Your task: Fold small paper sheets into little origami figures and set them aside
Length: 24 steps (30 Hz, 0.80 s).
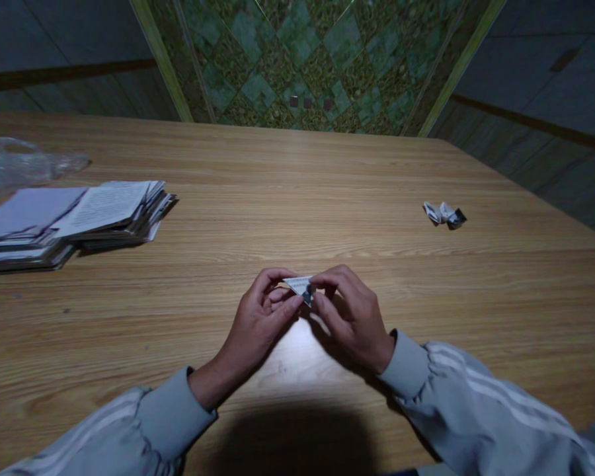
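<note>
A small folded paper triangle, printed with text and a dark patch, is held between both hands just above the wooden table. My left hand pinches its left side, with the thumb near the lower point and the fingers behind. On the right edge, the thumb and fingertips of my right hand close around the paper. Fingers cover part of its right side.
Stacks of printed paper sheets lie at the left. Behind them is a crumpled clear plastic bag. Small folded paper pieces rest on the table at the right. A green patterned tiled surface lies beyond the far edge.
</note>
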Each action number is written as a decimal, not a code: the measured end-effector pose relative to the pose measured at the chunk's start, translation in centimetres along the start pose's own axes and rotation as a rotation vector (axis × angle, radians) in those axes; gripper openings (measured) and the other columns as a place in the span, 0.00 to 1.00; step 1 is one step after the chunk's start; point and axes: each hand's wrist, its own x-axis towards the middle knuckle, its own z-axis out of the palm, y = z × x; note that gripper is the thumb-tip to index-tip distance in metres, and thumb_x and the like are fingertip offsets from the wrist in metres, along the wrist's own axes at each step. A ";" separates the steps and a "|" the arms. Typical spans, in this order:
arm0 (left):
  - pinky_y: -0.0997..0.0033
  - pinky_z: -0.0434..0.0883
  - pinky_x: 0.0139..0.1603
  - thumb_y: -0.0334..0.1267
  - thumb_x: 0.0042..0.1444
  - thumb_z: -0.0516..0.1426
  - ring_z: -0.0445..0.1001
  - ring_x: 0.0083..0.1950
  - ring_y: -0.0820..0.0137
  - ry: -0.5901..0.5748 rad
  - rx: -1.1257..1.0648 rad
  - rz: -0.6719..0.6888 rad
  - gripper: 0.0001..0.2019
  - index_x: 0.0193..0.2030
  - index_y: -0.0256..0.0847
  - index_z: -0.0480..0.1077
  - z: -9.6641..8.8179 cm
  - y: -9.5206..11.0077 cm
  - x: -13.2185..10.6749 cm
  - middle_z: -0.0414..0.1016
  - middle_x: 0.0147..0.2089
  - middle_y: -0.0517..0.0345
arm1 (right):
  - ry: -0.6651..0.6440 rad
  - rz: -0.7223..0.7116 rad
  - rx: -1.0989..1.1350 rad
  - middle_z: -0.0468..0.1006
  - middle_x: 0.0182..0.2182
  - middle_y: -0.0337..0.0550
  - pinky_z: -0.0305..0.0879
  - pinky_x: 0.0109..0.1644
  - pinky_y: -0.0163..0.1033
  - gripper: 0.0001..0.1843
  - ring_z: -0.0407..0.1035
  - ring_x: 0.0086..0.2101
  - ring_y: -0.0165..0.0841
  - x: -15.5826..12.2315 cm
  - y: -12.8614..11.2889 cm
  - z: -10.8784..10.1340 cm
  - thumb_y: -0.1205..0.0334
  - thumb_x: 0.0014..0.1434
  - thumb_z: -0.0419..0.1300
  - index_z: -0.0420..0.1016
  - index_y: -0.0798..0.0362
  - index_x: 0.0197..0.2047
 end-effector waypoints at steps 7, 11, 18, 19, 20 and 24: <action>0.76 0.75 0.43 0.35 0.57 0.66 0.78 0.43 0.73 0.021 0.077 0.044 0.13 0.48 0.43 0.70 -0.2 0.0 -0.1 0.77 0.43 0.61 | -0.157 0.050 0.076 0.75 0.42 0.45 0.68 0.44 0.39 0.14 0.69 0.41 0.34 -0.1 -0.1 0.4 0.71 0.65 0.58 0.72 0.52 0.53; 0.74 0.75 0.42 0.36 0.57 0.65 0.78 0.42 0.72 0.025 0.111 0.046 0.12 0.47 0.43 0.71 -0.1 0.2 0.0 0.78 0.43 0.60 | -0.188 0.075 0.113 0.76 0.44 0.45 0.69 0.45 0.40 0.14 0.70 0.42 0.35 -0.2 0.1 0.3 0.67 0.67 0.57 0.71 0.50 0.55; 0.71 0.76 0.44 0.36 0.58 0.64 0.79 0.43 0.69 0.013 0.151 0.040 0.12 0.48 0.41 0.72 0.0 0.4 0.0 0.79 0.44 0.56 | -0.212 0.126 0.107 0.76 0.45 0.46 0.69 0.46 0.41 0.13 0.72 0.42 0.35 -0.2 0.0 0.3 0.64 0.67 0.58 0.70 0.48 0.55; 0.71 0.76 0.45 0.37 0.58 0.64 0.79 0.43 0.69 0.013 0.156 0.045 0.12 0.48 0.41 0.73 0.0 0.4 0.0 0.79 0.44 0.56 | -0.210 0.130 0.107 0.76 0.45 0.46 0.69 0.46 0.41 0.13 0.72 0.42 0.36 -0.2 0.0 0.3 0.64 0.67 0.58 0.70 0.48 0.55; 0.71 0.76 0.45 0.36 0.58 0.64 0.79 0.44 0.69 0.013 0.161 0.050 0.11 0.48 0.41 0.73 0.0 0.4 0.0 0.79 0.44 0.56 | -0.205 0.130 0.106 0.76 0.45 0.46 0.69 0.46 0.41 0.13 0.72 0.43 0.36 -0.2 0.1 0.3 0.65 0.67 0.58 0.70 0.48 0.55; 0.72 0.76 0.46 0.35 0.58 0.63 0.79 0.45 0.69 0.014 0.192 0.058 0.12 0.49 0.42 0.73 0.2 0.5 0.0 0.78 0.46 0.55 | -0.183 0.104 0.080 0.77 0.45 0.47 0.70 0.47 0.42 0.16 0.72 0.44 0.37 -0.2 0.2 0.4 0.70 0.65 0.56 0.69 0.49 0.55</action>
